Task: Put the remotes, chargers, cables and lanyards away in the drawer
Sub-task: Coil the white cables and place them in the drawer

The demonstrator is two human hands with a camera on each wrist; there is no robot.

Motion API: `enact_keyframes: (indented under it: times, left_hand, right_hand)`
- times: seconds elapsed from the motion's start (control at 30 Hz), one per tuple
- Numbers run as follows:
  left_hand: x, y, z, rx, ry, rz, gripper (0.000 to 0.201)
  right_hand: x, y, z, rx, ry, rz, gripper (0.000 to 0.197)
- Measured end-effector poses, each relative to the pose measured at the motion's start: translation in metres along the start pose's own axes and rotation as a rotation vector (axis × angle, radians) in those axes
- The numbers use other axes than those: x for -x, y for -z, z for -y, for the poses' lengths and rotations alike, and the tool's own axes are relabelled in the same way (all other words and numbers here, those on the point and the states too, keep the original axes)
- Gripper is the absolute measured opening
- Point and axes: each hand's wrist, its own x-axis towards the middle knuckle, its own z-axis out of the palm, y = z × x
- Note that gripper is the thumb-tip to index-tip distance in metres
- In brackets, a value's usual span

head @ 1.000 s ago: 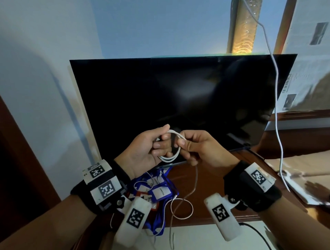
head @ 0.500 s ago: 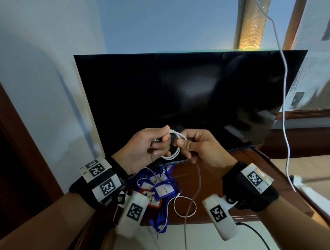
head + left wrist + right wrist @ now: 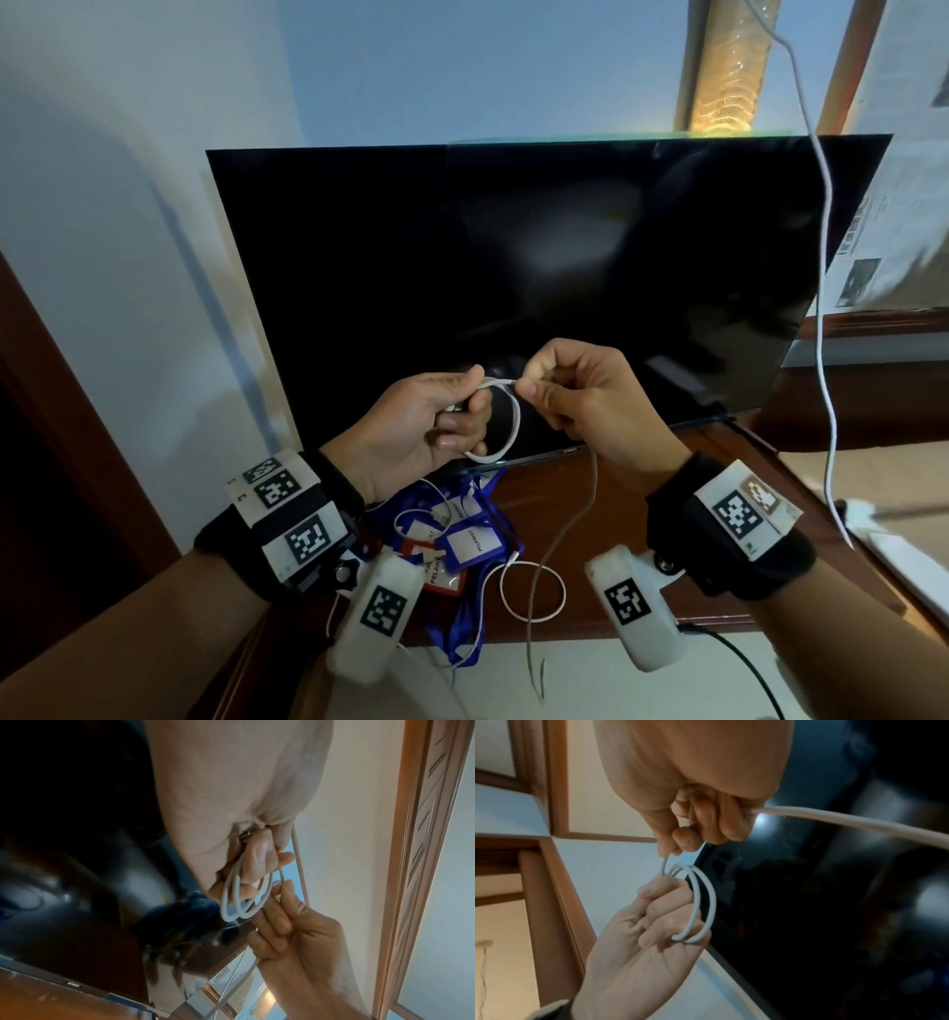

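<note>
A white cable [image 3: 513, 426] is being wound into small loops in front of the television. My left hand [image 3: 436, 426] grips the coil [image 3: 236, 898] with curled fingers; a metal plug end shows by the thumb. My right hand [image 3: 560, 395] pinches the cable [image 3: 664, 864] just beside the coil, and the free length hangs down from that fist [image 3: 565, 529]. On the wooden cabinet top [image 3: 616, 514] below lie blue lanyards with white badge cards [image 3: 462, 545] and another thin white cable loop [image 3: 534, 591]. No drawer is in view.
A large black television [image 3: 539, 282] stands close behind my hands. A white cord [image 3: 821, 308] hangs down at the right toward a white block [image 3: 862, 514]. A black cable [image 3: 739, 663] trails off the cabinet's front edge. White wall at left.
The right hand has lifted slightly and drawn the cable up over the top of the coil; the left hand keeps hold of the loops. The camera has shifted slightly.
</note>
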Motion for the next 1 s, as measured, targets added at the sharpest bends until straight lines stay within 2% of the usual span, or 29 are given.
enact_keyframes:
  times: [0.27,0.37,0.5,0.67,0.73,0.83,1.0]
  left_hand:
    - [0.003,-0.003,0.0,-0.08,0.041,0.042,0.037]
    - [0.002,-0.005,-0.001,0.01,0.044,0.025,0.038]
    - [0.001,-0.003,-0.001,0.184,0.053,-0.036,0.04]
    - [0.001,-0.007,-0.001,0.303,0.049,-0.062,0.042]
    - [-0.001,-0.009,0.001,0.318,0.025,-0.078,0.043]
    - [-0.002,-0.011,0.006,0.178,-0.016,-0.123,0.042]
    - [0.002,-0.013,0.008,0.111,0.035,-0.114,0.042]
  right_hand:
    - [0.001,-0.001,-0.004,0.044,-0.005,0.093,0.013]
    - [0.003,-0.003,-0.006,0.002,-0.03,0.072,0.012]
    - [0.005,-0.001,-0.009,-0.148,-0.15,0.108,0.021]
    - [0.007,-0.002,-0.011,-0.172,-0.186,0.246,0.03]
    - [0.007,-0.005,-0.012,-0.188,-0.189,0.233,0.03]
    - [0.007,-0.007,-0.015,-0.183,-0.182,0.138,0.026]
    - [0.009,-0.008,-0.02,-0.164,-0.165,0.071,0.027]
